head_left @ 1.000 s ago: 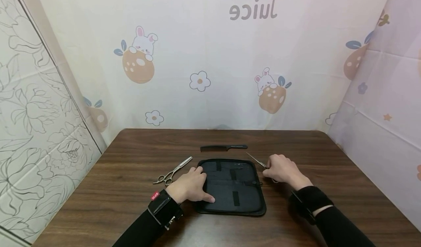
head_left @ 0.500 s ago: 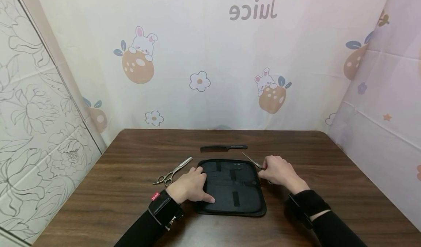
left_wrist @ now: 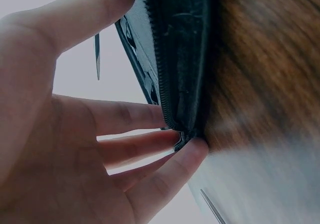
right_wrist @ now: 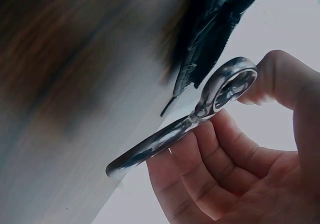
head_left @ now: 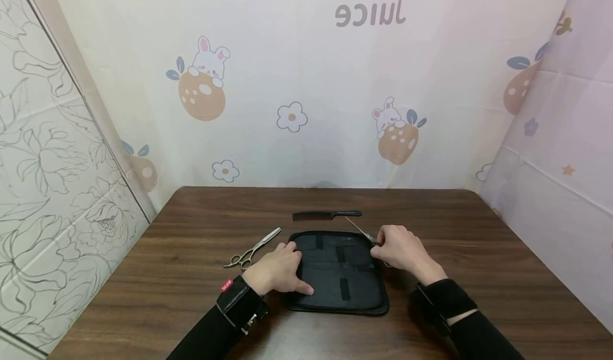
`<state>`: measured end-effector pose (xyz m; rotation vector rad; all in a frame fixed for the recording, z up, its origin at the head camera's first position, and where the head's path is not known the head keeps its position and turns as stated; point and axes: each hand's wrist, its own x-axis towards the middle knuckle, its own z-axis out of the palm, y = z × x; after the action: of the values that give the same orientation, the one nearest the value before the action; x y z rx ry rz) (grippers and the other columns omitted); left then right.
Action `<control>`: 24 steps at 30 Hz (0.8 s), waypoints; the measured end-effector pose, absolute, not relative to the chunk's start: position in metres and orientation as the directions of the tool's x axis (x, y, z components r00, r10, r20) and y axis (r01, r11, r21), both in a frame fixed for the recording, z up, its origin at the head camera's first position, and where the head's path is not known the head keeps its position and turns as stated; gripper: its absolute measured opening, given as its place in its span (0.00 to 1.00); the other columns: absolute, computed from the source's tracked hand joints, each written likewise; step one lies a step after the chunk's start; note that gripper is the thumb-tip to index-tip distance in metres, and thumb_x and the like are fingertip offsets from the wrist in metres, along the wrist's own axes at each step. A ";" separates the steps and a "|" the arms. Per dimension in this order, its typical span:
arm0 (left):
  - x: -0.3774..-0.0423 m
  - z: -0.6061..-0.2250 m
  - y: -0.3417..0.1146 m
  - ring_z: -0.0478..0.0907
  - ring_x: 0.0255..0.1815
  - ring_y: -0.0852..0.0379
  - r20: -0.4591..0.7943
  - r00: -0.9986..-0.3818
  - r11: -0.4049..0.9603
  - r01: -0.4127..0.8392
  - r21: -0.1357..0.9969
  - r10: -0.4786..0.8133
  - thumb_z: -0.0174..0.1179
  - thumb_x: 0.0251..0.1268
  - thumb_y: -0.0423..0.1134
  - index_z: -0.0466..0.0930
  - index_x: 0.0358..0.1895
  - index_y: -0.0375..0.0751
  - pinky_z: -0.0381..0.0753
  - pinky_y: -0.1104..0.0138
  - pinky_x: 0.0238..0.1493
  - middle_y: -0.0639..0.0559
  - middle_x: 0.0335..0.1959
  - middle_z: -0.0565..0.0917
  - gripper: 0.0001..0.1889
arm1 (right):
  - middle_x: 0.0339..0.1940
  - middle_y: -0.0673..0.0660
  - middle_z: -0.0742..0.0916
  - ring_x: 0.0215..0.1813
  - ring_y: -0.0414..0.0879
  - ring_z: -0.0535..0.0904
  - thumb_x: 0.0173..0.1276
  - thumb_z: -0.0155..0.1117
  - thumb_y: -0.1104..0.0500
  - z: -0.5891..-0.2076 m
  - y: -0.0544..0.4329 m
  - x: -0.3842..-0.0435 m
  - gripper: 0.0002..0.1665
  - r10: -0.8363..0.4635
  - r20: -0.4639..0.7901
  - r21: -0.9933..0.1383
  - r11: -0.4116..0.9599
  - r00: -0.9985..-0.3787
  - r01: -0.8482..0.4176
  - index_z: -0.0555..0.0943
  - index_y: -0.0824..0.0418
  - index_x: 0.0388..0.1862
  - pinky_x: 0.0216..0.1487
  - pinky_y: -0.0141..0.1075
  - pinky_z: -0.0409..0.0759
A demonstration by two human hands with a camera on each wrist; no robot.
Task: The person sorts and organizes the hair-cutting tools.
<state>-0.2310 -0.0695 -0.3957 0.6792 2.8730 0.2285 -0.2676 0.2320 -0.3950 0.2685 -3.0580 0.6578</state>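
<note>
A flat black zip case [head_left: 330, 297] lies unfolded on the table, with dark straps and a pocket inside. My left hand [head_left: 278, 270] rests along its left side, thumb near the front and fingers toward the far corner. In the left wrist view those extended fingers touch the zipped edge [left_wrist: 162, 59]. Over the case's right edge, my right hand [head_left: 401, 248] holds a pair of silver scissors [head_left: 362, 231], closed blades pointing away and to the left. The right wrist view shows the scissors' finger ring [right_wrist: 212, 96] by the thumb, with bent fingers under the handle.
Silver scissors with a broad blade [head_left: 254, 251] lie left of the case, close to my left hand. A black comb [head_left: 326, 215] lies behind the case. The brown wooden table [head_left: 191, 253] ends at a patterned curtain [head_left: 306, 56].
My right hand has moved left with the scissors, from beside the case to over its right edge. The left hand, case, comb and other scissors stay put.
</note>
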 end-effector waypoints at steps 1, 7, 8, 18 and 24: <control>-0.231 -0.395 -0.070 0.70 0.64 0.45 -0.139 -0.880 0.884 0.426 0.191 0.454 0.73 0.53 0.66 0.79 0.63 0.33 0.77 0.53 0.59 0.41 0.68 0.72 0.44 | 0.28 0.54 0.79 0.24 0.46 0.74 0.60 0.66 0.58 -0.394 0.231 -0.267 0.07 -0.168 0.044 -0.414 0.894 -0.985 -0.171 0.78 0.59 0.33 0.28 0.40 0.69; -0.233 -0.394 -0.070 0.70 0.64 0.46 -0.139 -0.881 0.886 0.427 0.183 0.453 0.73 0.52 0.65 0.80 0.61 0.34 0.77 0.54 0.59 0.42 0.65 0.73 0.43 | 0.29 0.54 0.80 0.25 0.46 0.74 0.60 0.66 0.58 -0.393 0.228 -0.266 0.07 -0.180 0.072 -0.428 0.883 -0.981 -0.194 0.79 0.60 0.34 0.28 0.40 0.70; -0.233 -0.394 -0.070 0.71 0.62 0.46 -0.137 -0.881 0.885 0.427 0.184 0.453 0.73 0.52 0.65 0.81 0.60 0.34 0.77 0.54 0.59 0.43 0.65 0.74 0.42 | 0.29 0.54 0.80 0.25 0.46 0.74 0.60 0.66 0.58 -0.393 0.227 -0.266 0.07 -0.180 0.073 -0.428 0.882 -0.981 -0.194 0.79 0.60 0.34 0.28 0.40 0.70; -0.238 -0.393 -0.070 0.72 0.54 0.49 -0.134 -0.877 0.880 0.433 0.194 0.461 0.75 0.52 0.62 0.84 0.56 0.36 0.79 0.55 0.54 0.46 0.57 0.76 0.37 | 0.30 0.54 0.81 0.26 0.46 0.75 0.60 0.67 0.59 -0.391 0.222 -0.263 0.08 -0.175 0.074 -0.452 0.872 -0.982 -0.189 0.80 0.61 0.36 0.28 0.40 0.71; -0.240 -0.390 -0.067 0.74 0.56 0.46 -0.156 -0.877 0.883 0.423 0.203 0.455 0.78 0.50 0.59 0.84 0.54 0.37 0.79 0.55 0.54 0.45 0.56 0.76 0.34 | 0.31 0.54 0.81 0.27 0.46 0.75 0.60 0.67 0.58 -0.392 0.218 -0.263 0.08 -0.178 0.079 -0.469 0.861 -0.981 -0.194 0.80 0.60 0.36 0.29 0.40 0.72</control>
<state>-0.2405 -0.0672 -0.3897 0.6724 2.8531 0.2413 -0.2630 0.2178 -0.3919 0.3003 -2.9990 0.7616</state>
